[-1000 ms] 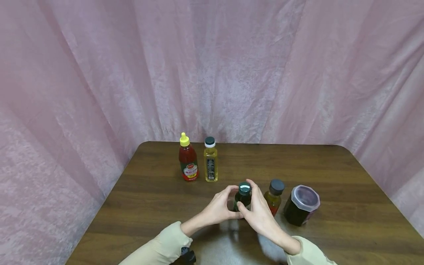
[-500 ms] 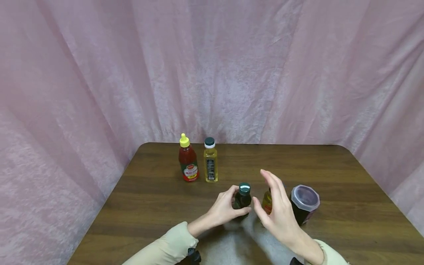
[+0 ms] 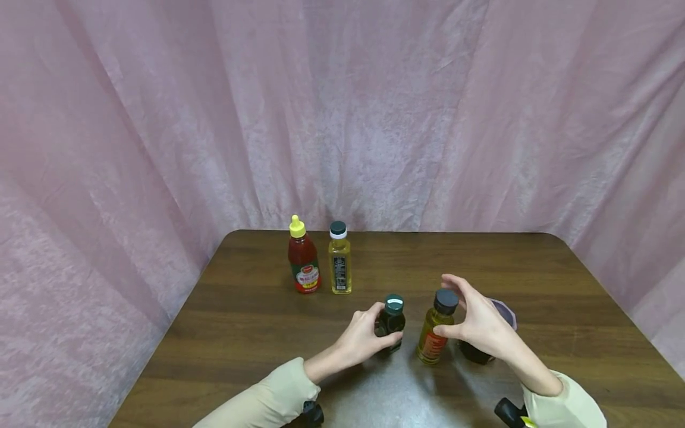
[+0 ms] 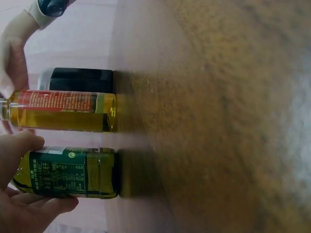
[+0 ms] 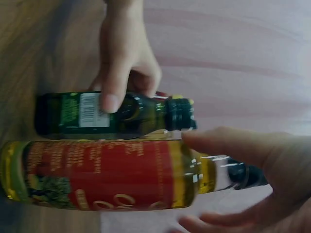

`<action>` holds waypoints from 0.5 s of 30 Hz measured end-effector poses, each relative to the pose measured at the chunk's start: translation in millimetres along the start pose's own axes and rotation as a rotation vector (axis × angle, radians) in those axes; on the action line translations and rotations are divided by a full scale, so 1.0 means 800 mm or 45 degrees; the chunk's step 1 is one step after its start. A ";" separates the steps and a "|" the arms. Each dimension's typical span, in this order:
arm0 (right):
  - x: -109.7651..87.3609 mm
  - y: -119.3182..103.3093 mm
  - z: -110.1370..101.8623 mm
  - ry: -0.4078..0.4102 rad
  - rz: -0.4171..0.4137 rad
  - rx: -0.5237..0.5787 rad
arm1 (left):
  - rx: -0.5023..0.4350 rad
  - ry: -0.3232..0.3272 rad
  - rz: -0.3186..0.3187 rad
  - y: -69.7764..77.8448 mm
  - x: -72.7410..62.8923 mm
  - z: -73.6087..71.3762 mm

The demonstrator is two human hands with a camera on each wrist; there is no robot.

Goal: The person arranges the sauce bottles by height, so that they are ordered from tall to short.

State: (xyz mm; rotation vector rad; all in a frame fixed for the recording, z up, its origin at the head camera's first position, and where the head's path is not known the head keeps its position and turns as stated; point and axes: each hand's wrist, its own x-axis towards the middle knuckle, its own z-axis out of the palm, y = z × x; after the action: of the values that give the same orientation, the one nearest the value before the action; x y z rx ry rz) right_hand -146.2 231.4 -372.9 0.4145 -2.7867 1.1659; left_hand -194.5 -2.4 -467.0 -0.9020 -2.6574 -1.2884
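In the head view my left hand (image 3: 360, 337) holds a small dark green oil bottle (image 3: 394, 321), which stands upright on the table. In the left wrist view its thumb and fingers lie around the green-labelled bottle (image 4: 73, 172). Just to the right stands a yellow oil bottle (image 3: 430, 336) with a dark cap and red label. My right hand (image 3: 484, 326) is around its upper part, thumb in front and fingers behind. The right wrist view shows this hand's fingers spread, away from the red-labelled bottle (image 5: 112, 174); whether the thumb touches it I cannot tell.
A dark jar (image 3: 474, 353) with a translucent lid stands behind my right hand, partly hidden. Farther back on the wooden table (image 3: 241, 333) stand a red ketchup bottle (image 3: 304, 261) with a yellow cap and a slim yellow oil bottle (image 3: 341, 264). A pink curtain (image 3: 342, 119) hangs behind.
My right hand has let go of the dark green bottle and moved right to the red-labelled oil bottle. My left hand stays on the dark green bottle.
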 end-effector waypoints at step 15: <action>0.028 -0.001 -0.014 -0.153 -0.044 -0.129 | -0.010 -0.016 0.052 -0.003 0.001 -0.001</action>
State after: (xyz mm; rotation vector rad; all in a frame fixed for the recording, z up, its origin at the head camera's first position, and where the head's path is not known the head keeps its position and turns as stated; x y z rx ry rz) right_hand -167.5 233.9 -360.1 0.5377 -2.9120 1.0202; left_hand -196.8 -3.8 -467.5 -0.9628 -2.6308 -1.2901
